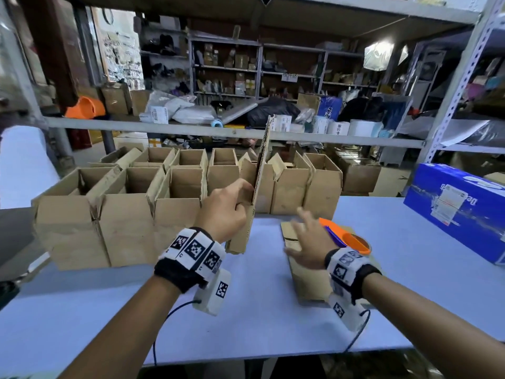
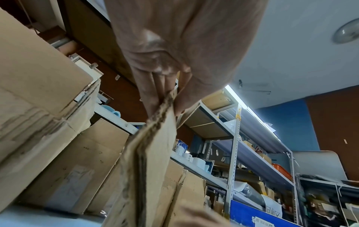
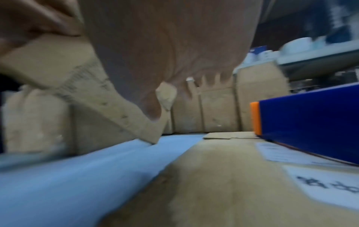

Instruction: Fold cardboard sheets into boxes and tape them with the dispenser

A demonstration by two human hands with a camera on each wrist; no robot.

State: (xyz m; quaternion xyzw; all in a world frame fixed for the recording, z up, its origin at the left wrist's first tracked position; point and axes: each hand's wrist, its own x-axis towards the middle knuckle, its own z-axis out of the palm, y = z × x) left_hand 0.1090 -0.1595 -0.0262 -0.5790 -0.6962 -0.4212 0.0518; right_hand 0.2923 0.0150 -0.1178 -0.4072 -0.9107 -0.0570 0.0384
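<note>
My left hand [image 1: 231, 203] grips a flat folded cardboard sheet [image 1: 259, 170] and holds it upright on edge over the blue table [image 1: 246, 318]. In the left wrist view the fingers [image 2: 155, 92] and thumb pinch the sheet's [image 2: 155, 153] edge. My right hand [image 1: 306, 239] hovers open, fingers spread, above a stack of flat cardboard sheets [image 1: 306, 280] lying on the table. The orange and blue tape dispenser [image 1: 347, 237] rests on that stack just right of the hand. In the blurred right wrist view the spread fingers [image 3: 209, 79] hang over the stack [image 3: 223, 176], the dispenser [image 3: 310, 119] at right.
Several open, assembled cardboard boxes [image 1: 123, 214] stand in rows along the table's far and left side. A blue printed carton [image 1: 459, 209] lies at the right edge. A metal shelf rail [image 1: 218, 129] crosses behind the boxes, cluttered shelving beyond.
</note>
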